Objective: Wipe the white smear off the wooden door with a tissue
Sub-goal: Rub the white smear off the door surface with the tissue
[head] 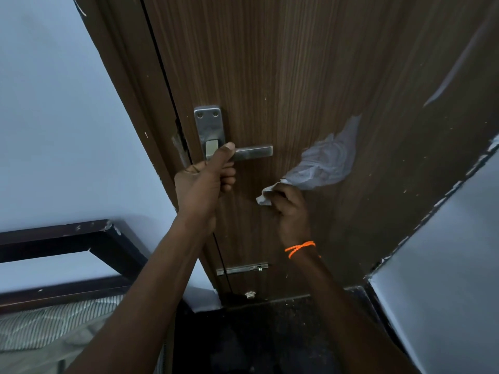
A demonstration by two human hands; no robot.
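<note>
Two bare forearms reach up from the camera. Left hand (205, 179) grips the grey metal lever handle (252, 152), steadying the brown wood-grain door (283, 63). Right hand (290, 205), wearing an orange thread bracelet (299, 248), clutches a crumpled white tissue (318, 164) pressed on the door. A pale white smear (352, 130) runs up and right from it, nearest the right hand.

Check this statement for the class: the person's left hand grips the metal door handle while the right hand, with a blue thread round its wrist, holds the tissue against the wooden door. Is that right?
Not quite. The thread on the right wrist is orange, not blue, as the head view shows. The rest holds: the left hand grips the metal door handle, and the right hand holds the tissue against the wooden door.
</note>
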